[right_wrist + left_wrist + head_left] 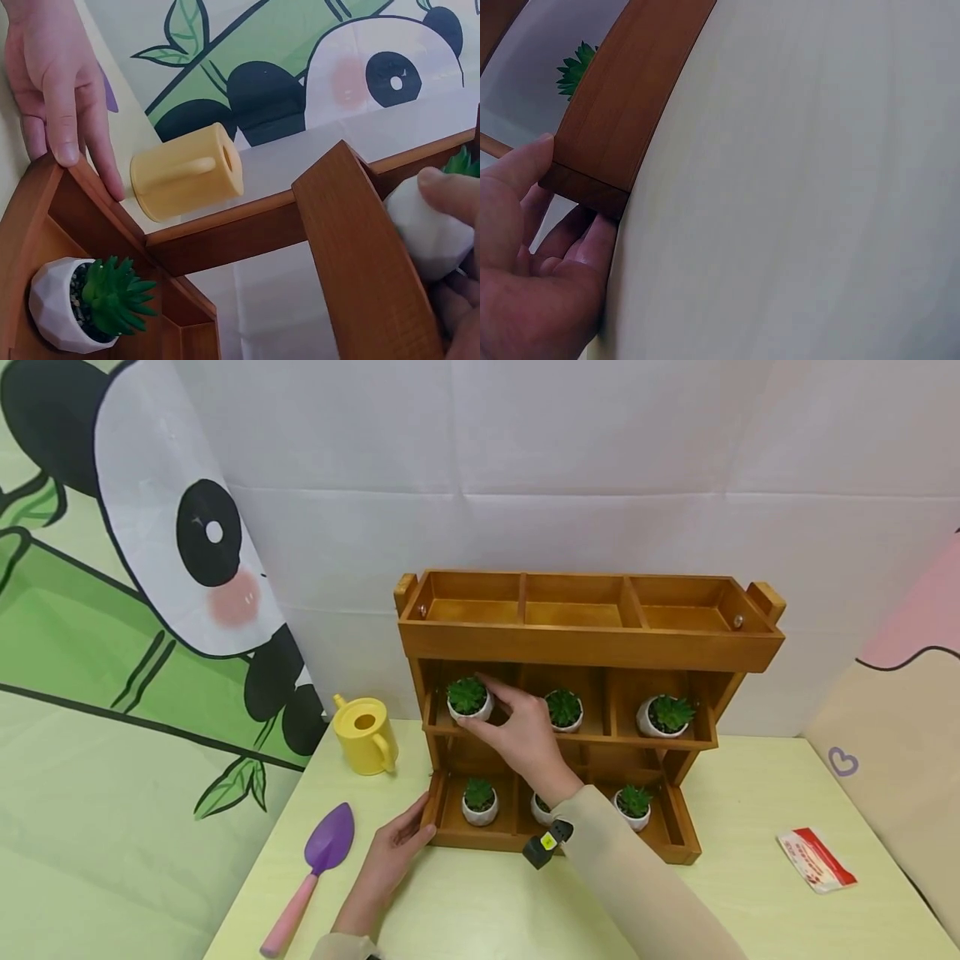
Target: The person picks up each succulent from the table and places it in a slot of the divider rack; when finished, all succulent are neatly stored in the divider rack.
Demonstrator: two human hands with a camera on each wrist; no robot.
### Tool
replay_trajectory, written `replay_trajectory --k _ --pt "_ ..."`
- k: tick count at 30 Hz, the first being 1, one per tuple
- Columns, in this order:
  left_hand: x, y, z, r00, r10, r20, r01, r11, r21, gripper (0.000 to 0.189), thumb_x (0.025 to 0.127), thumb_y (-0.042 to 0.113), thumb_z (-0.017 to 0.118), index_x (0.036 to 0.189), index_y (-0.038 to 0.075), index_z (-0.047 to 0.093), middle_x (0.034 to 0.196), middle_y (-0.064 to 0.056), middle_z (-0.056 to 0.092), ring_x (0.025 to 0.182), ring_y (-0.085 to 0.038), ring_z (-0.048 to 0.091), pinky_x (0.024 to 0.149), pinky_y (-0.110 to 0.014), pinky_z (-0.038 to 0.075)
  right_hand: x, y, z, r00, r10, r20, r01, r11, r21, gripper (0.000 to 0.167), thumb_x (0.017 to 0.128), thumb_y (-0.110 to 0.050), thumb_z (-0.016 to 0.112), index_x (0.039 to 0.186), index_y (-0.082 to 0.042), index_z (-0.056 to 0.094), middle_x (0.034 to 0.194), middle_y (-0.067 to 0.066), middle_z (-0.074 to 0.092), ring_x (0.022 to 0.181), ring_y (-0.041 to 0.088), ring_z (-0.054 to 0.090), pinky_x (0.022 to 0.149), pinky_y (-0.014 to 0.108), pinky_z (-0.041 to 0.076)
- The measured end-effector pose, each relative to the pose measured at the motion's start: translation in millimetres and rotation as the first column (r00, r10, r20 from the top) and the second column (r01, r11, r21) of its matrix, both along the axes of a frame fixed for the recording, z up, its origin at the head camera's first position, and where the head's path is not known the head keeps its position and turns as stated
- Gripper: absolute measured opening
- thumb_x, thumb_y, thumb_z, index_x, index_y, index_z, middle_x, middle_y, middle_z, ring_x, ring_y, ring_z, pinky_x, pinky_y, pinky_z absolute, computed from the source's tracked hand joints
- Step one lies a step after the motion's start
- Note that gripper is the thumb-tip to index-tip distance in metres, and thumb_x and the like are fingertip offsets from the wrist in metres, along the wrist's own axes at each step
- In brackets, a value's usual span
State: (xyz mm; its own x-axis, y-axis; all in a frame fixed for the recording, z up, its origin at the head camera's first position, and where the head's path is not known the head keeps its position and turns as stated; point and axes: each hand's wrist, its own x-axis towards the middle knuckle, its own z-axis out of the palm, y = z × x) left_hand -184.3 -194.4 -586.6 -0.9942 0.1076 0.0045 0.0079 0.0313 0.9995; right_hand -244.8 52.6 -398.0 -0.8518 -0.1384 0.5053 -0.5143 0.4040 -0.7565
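Note:
In the head view, a brown three-tier wooden plant shelf (592, 647) stands on the table. My right hand (522, 731) pinches the white pot of a small green potted succulent (467, 696) between thumb and fingers. This pot is at the left compartment of the middle tier, partly behind the fingers in the right wrist view. Down at the lower left corner, my left hand (392, 847) grips the end of the bottom tier (622, 112). Two more potted succulents stand on the middle tier. The bottom tier holds three, the central one (542, 810) partly hidden by my right wrist.
A yellow watering can (365, 739) stands left of the shelf. In front of it lies a trowel (330, 837) with a purple blade and pink handle. A red and white packet (816, 860) lies on the table at right. Behind hangs a panda-printed cloth (172, 510).

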Motion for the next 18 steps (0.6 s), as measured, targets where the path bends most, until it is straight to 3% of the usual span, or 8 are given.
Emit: replay_trajectory --k 8,18 --pt "1.4 0.1 2.9 1.0 0.0 -0.007 0.0 1.0 -0.029 0.055 0.102 0.01 0.069 0.155 0.016 0.053 0.16 -0.01 0.045 0.146 -0.029 0.042 0.108 -0.023 0.045 -3.4 -6 9.2 0.999 -0.026 -0.04 0.032 0.989 0.144 0.061 0.086 -0.024 0.09 0.14 -0.011 0.067 0.129 0.007 0.072 0.113 0.023 0.069 0.094 0.04 0.06" --pt "1.3 -0.1 2.5 1.0 -0.004 -0.015 0.003 1.0 -0.028 0.055 0.102 0.011 0.069 0.155 0.016 0.054 0.159 -0.008 0.046 0.145 -0.028 0.043 0.107 -0.021 0.045 -8.5 -12 12.4 0.998 -0.015 -0.053 0.027 0.972 0.234 0.056 0.086 -0.021 0.089 0.136 -0.008 0.068 0.126 0.01 0.072 0.108 0.026 0.071 0.092 0.042 0.062"
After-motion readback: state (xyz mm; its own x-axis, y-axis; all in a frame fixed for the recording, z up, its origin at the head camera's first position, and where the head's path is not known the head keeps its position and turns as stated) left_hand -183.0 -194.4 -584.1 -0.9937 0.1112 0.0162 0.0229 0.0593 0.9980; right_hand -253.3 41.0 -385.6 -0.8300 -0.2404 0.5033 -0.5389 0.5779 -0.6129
